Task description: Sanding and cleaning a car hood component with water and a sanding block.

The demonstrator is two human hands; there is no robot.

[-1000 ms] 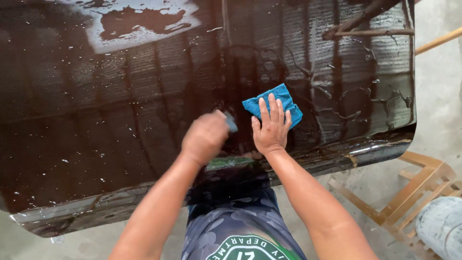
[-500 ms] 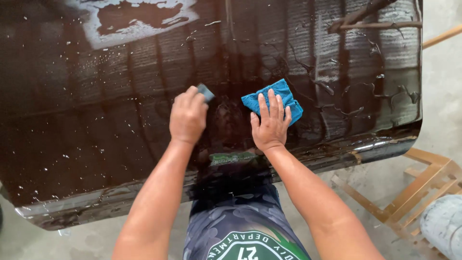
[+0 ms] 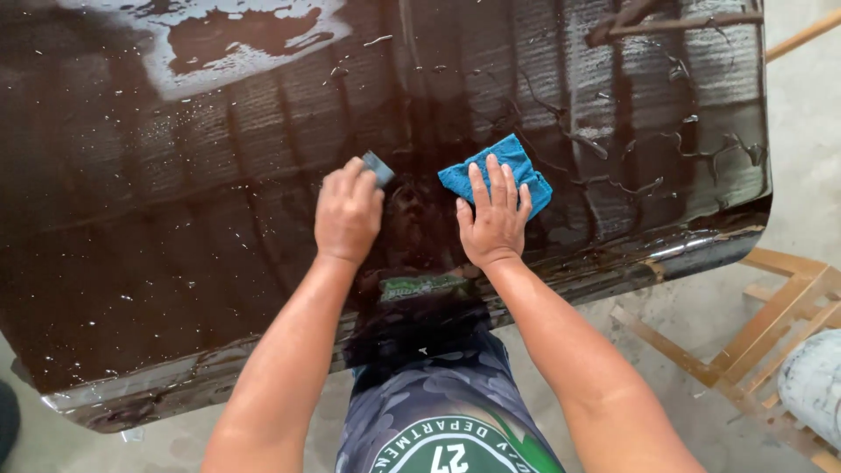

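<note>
A large, wet, glossy dark brown car panel (image 3: 175, 263) fills most of the head view, streaked with water and foam. My left hand (image 3: 348, 213) presses a small grey sanding block (image 3: 378, 166) against the panel near its middle. My right hand (image 3: 492, 215) lies flat, fingers spread, on a folded blue cloth (image 3: 508, 171) resting on the panel just to the right of the block.
A patch of white foam (image 3: 184, 74) sits at the panel's far left. A wooden frame (image 3: 771, 324) stands on the concrete floor (image 3: 666, 307) at the right, beside a pale rounded object (image 3: 815, 385). The panel's near edge (image 3: 613, 263) curves down toward my body.
My left hand has slid the grey block up and leftward across the panel, then held near there. My right hand stays on the blue cloth.
</note>
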